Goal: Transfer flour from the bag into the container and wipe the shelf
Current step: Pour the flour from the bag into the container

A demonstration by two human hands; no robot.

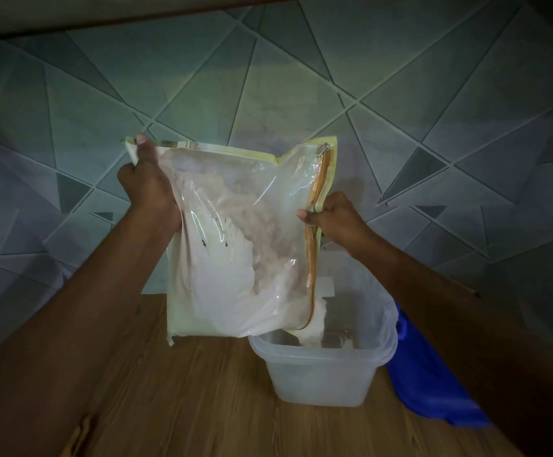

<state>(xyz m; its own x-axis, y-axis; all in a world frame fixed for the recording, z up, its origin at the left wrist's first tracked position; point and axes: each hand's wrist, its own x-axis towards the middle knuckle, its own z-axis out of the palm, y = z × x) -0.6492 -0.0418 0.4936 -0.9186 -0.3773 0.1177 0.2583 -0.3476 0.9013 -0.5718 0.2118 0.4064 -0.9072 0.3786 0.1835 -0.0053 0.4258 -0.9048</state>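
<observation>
Flour [215,291], pale and powdery, sits mostly in the lower part of the clear plastic zip bag with yellow edging [235,192], which I hold upright above the brown wooden shelf [186,390]. My left hand [146,186] has its fingers curled round the bag's upper left corner. At the bag's lower right corner, flour is spilling into the translucent square plastic container [321,354] standing on the shelf. Only a small heap lies on its bottom, so I judge the transfer barely begun, with most of the bag left to empty and the wiping not yet started. My right hand [334,219] pinches the orange zipper edge [314,232]. A blue plastic lid [433,384] lies just beside the container.
</observation>
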